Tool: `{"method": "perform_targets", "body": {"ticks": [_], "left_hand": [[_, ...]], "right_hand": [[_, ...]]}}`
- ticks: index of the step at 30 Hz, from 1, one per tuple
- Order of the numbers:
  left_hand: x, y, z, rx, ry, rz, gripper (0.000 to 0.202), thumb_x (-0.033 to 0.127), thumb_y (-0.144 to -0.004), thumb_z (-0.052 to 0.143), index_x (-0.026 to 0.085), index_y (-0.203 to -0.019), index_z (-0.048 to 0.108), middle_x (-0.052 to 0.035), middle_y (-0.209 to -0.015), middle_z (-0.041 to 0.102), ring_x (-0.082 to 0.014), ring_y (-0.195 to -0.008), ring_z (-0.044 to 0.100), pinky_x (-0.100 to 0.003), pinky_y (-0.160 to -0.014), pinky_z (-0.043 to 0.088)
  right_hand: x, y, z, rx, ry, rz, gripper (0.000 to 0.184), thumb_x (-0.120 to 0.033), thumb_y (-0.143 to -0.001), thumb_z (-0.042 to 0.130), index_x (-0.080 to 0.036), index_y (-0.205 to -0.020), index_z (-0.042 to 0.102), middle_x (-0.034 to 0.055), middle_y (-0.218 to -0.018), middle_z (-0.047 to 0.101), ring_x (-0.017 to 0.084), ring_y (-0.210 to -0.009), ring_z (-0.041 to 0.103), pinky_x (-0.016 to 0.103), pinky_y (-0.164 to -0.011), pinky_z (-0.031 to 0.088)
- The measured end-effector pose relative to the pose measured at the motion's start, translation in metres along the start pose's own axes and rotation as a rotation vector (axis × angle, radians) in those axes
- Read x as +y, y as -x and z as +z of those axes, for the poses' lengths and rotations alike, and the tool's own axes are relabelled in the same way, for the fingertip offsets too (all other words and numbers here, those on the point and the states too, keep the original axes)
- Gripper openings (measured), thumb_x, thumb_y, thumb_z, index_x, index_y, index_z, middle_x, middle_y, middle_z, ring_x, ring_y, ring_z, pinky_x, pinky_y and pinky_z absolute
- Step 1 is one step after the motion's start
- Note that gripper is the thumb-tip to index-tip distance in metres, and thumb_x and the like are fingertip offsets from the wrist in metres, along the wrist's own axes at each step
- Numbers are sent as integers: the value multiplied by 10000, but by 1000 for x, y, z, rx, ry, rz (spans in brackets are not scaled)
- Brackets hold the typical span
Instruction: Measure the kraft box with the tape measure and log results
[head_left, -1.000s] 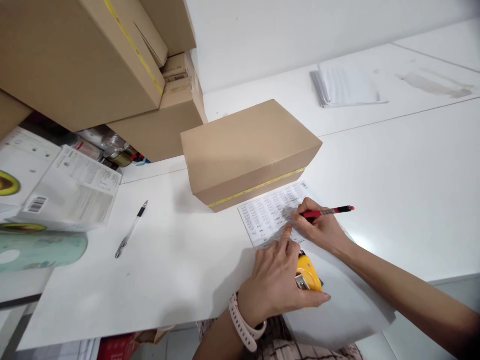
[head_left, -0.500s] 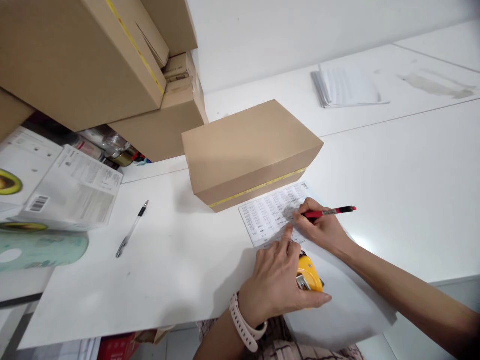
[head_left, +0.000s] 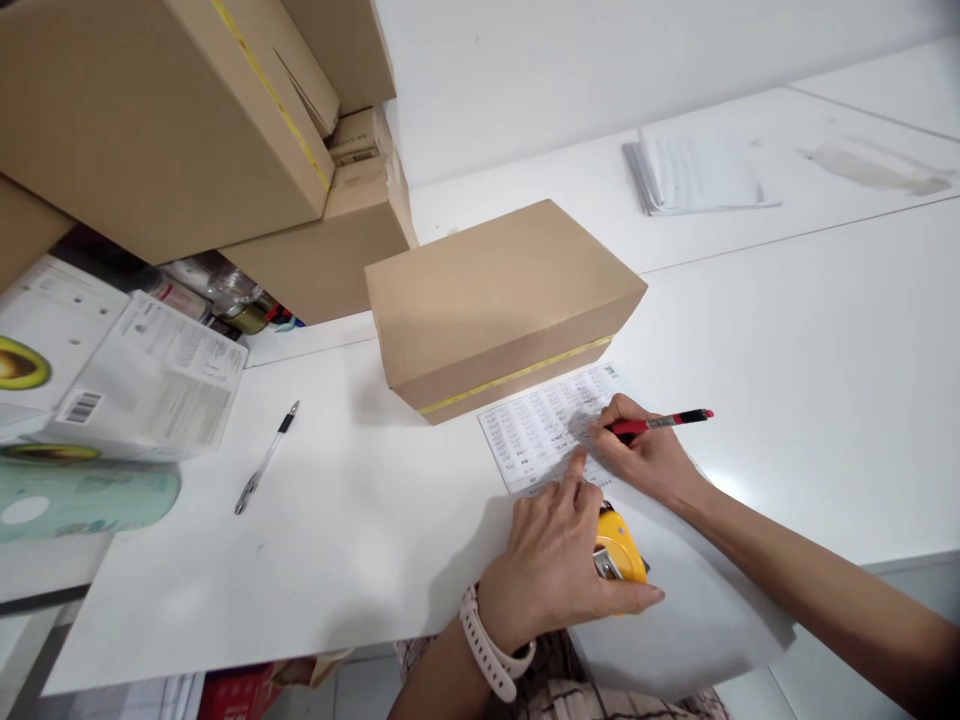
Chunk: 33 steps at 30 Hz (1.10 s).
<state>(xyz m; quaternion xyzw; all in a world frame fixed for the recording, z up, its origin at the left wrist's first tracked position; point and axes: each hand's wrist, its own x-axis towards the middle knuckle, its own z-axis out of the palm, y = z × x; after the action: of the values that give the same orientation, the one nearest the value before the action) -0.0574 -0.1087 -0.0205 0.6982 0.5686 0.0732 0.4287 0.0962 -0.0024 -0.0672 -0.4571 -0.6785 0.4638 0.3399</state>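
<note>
A red and black pen [head_left: 661, 422] is pinched in my right hand [head_left: 649, 460], its tip hidden by the fingers over a printed sheet [head_left: 525, 430] filled with rows of small writing. My left hand [head_left: 547, 560] has its index finger pressed on the sheet's lower part. Between that hand's thumb and fingers sits a yellow tape measure [head_left: 624, 545], partly covered by the palm. Just beyond the sheet stands a closed cardboard box [head_left: 502, 300] with a yellow strip along its near side. Below my hands, a larger white sheet [head_left: 675, 610] hangs past the table edge.
A clear pen with a black grip [head_left: 266, 458] lies on the white table [head_left: 360, 560]. Large cardboard boxes [head_left: 172, 120] are stacked at the back left, beside a white carton with avocado pictures [head_left: 150, 380]. A stack of papers [head_left: 697, 175] rests at the back right.
The pen in my right hand has shifted slightly, its back end a little lower. My left hand and the tape measure stay in place.
</note>
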Motion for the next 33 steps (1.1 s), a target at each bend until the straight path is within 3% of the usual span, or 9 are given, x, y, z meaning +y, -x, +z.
{"method": "perform_targets", "body": {"ticks": [16,23,27,30,33], "left_hand": [[-1,-1,1,4,-7,2,722,775,-722,649,224,-1173,529,-114,-1690,147,-393,-1415,413,-595,-1066,438],[-1,0,1,1,4,7,723,752,-726,668,210,-1183,526,-130,-1690,128,-384,-1460,353,-610,-1075,418],[-1,0,0,23,22,10,678,725,-751,645,213,-1180,531,-118,-1691,118,-392,-1441,383,-625,-1057,420],[-1,1,-2,31,37,15,653,703,-746,655,215,-1165,543,-119,-1689,129,-401,-1436,389,-635,-1058,411],[3,7,0,56,48,4,660,665,-748,681,215,-1209,541,-124,-1687,144,-414,-1460,344,-655,-1076,385]], "right_hand": [[4,1,-1,-9,-10,-5,205,-162,-822,599,-237,-713,443,-56,-612,396,114,-560,332,274,-508,284],[5,-1,-1,25,28,-33,217,-210,-852,601,-242,-714,436,-54,-614,386,124,-571,352,274,-525,311],[1,0,-16,155,177,-73,184,-299,-899,602,-248,-763,489,-26,-669,481,146,-601,436,286,-544,359],[6,7,-38,165,410,-185,60,-284,-933,550,-257,-974,585,39,-879,629,196,-740,580,322,-632,449],[20,17,-61,64,691,-355,310,-157,-888,489,-237,-1162,609,117,-1071,648,277,-944,621,378,-710,500]]}}
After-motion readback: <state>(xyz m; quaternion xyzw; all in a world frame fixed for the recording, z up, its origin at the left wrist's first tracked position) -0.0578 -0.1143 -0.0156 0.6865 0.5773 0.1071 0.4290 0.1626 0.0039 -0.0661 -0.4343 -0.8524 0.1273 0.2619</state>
